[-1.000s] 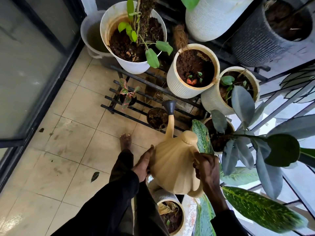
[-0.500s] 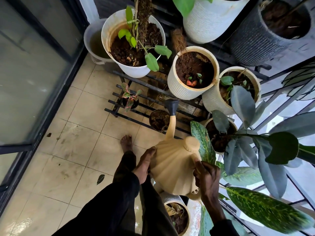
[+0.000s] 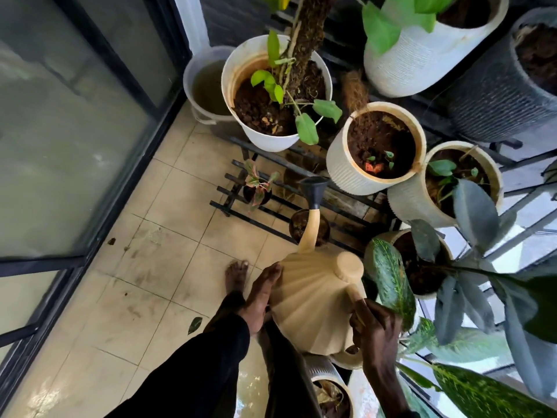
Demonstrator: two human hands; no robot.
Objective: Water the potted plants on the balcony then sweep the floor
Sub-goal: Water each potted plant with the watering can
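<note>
I hold a cream ribbed watering can (image 3: 313, 300) with both hands. My right hand (image 3: 375, 330) grips its handle at the rear. My left hand (image 3: 262, 294) lies flat against its left side. The can's spout ends in a black rose (image 3: 313, 188) that hangs over a small dark pot (image 3: 301, 226) on the low black rack (image 3: 229, 205). A tiny pink-leaved plant (image 3: 257, 188) stands on the same rack to the left. Beyond it stand a large white pot with a moss pole (image 3: 271, 134) and two ribbed cream pots (image 3: 340, 164) (image 3: 410, 203).
A bucket of water (image 3: 205, 89) stands in the corner by the glass door (image 3: 75, 131). My bare foot (image 3: 236, 273) rests on the stained tile floor (image 3: 150, 267), with a fallen leaf (image 3: 195, 321) nearby. Big variegated and grey-green leaves (image 3: 388, 279) crowd the right side beside the railing.
The view has shifted so the pots sit lower and closer. The can stays tilted forward over the small dark pot, both hands still on it.
</note>
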